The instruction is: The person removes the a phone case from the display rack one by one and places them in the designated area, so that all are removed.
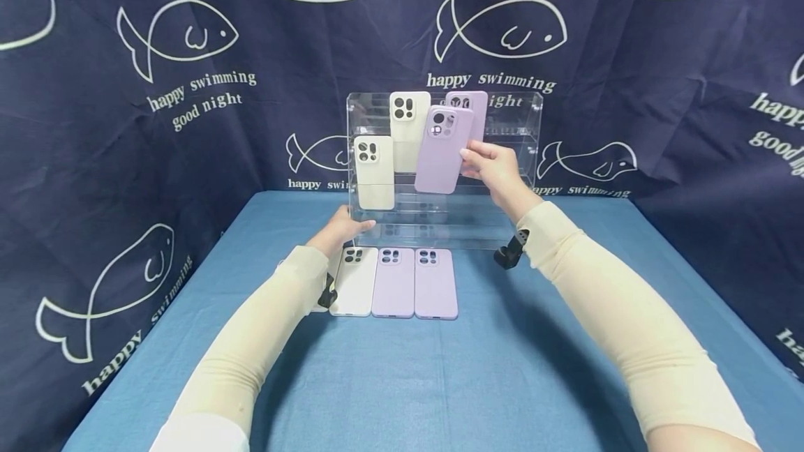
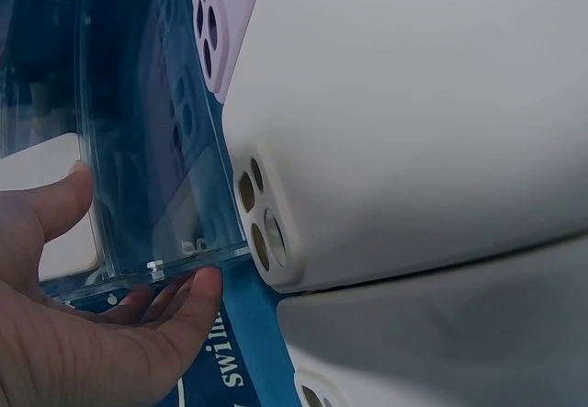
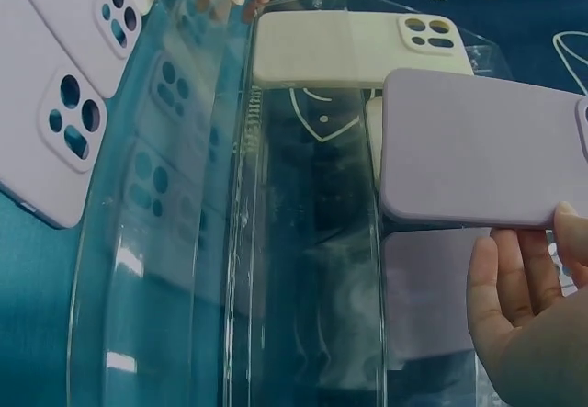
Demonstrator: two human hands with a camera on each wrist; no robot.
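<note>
My right hand (image 1: 495, 166) pinches a purple phone case (image 1: 443, 152) by its right edge, thumb in front, in front of a clear acrylic stepped rack (image 1: 484, 218). Behind it, a second purple case (image 1: 479, 107) stands on the upper tier, next to a white case (image 1: 410, 127). One tier lower, at the left end, leans another white case (image 1: 375, 169). My left hand (image 1: 342, 227) grips the rack's lower left side; in the left wrist view its thumb (image 2: 69, 200) lies inside the side panel and the other fingers outside.
On the blue cloth before the rack, two purple cases (image 1: 393, 284) (image 1: 436, 284) lie flat beside a white case (image 1: 354, 284). Another case further left is mostly hidden by my left wrist. A dark curtain (image 1: 289, 33) with fish drawings hangs behind the table (image 1: 402, 382).
</note>
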